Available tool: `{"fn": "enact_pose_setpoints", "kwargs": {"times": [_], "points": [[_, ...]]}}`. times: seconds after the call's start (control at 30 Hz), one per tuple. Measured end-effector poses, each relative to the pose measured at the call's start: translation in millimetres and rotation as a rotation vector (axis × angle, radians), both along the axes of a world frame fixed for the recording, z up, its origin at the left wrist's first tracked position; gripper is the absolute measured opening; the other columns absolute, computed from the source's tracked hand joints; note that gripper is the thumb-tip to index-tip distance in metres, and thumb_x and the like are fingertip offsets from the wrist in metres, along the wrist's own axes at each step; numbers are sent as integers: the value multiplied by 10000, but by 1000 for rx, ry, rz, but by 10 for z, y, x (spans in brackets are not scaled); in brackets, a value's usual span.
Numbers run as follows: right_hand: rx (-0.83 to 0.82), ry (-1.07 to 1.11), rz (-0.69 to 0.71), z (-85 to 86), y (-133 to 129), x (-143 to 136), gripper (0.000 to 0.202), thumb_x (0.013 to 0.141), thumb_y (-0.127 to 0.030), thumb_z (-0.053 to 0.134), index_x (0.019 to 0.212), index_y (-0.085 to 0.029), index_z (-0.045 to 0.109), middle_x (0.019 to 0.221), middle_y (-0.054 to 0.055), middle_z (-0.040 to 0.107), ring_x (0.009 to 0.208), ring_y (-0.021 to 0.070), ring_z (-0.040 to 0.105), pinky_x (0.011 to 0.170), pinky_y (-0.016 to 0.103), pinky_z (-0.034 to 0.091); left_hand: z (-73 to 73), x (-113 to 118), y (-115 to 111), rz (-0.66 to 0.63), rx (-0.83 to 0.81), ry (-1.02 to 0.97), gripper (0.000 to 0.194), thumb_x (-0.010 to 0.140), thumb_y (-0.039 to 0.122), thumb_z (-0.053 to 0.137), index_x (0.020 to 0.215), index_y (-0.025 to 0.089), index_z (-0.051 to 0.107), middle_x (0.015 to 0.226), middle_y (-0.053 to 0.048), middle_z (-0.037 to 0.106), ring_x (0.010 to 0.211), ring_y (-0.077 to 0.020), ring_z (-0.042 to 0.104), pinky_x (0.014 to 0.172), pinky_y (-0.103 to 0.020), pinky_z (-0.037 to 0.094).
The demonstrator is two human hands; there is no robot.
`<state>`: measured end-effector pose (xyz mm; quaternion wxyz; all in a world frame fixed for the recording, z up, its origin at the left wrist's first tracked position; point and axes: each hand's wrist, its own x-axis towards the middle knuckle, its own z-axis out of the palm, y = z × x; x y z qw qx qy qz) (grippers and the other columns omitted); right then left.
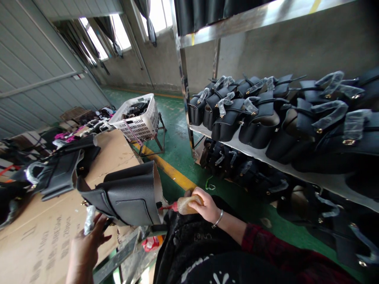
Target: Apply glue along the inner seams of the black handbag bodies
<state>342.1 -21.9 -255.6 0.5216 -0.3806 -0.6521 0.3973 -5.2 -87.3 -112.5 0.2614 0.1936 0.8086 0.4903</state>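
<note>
A black handbag (132, 203) lies on its side at the edge of a cardboard-covered table, its open end facing right. My left hand (85, 246) holds the bag by its near lower edge, some fingertips hidden beneath it. Beside those fingers is the bag's handle (89, 220), wrapped in clear plastic. My right hand (207, 207) is closed round a squeeze bottle (189, 205) of amber contents. The bottle's red nozzle (171, 207) points left, its dark tip at the rim of the bag's opening.
Another black bag (63, 169) lies farther back on the cardboard (117, 152). Beyond the table, a white plastic basket (142, 126) of dark pieces stands on a metal stand. On the right, a metal rack (233, 140) carries rows of black bags. Yellow tape (171, 171) crosses the green floor.
</note>
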Motion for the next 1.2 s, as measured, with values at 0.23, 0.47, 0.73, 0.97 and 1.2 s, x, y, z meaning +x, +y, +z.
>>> {"fn": "enact_pose_setpoints", "kwargs": {"times": [0.23,0.47,0.73,0.97,1.2], "points": [[-25,30,-85,8,64,-6,117,823,-254,651,813,-223,539,755,-12,539,685,169,528,654,291,443,106,122,43,92,-41,-28,281,638,310,792,859,203,657,801,-15,635,598,-140,542,446,-249,532],[-97,35,-54,-23,88,-50,139,807,-274,674,819,-219,548,768,-18,555,709,167,553,674,280,456,54,66,37,28,-39,43,382,628,391,808,912,181,664,749,-18,607,566,-142,506,465,-288,540],[-93,28,57,49,-4,65,134,801,-292,659,789,-222,546,748,-7,543,695,175,525,665,292,452,54,67,21,32,-27,8,335,630,326,792,916,194,676,730,-14,622,553,-136,540,457,-268,548],[-177,41,-25,21,65,-15,142,774,-305,658,785,-217,546,721,-23,514,670,166,504,649,290,426,34,53,11,12,-21,31,383,588,372,831,895,191,691,638,15,587,521,-134,502,428,-269,536],[-225,50,22,37,40,62,159,759,-316,672,776,-211,554,714,-27,509,648,157,484,637,284,438,-32,-15,0,2,-7,26,479,532,411,847,924,186,687,737,-3,635,548,-137,511,449,-287,551]]}}
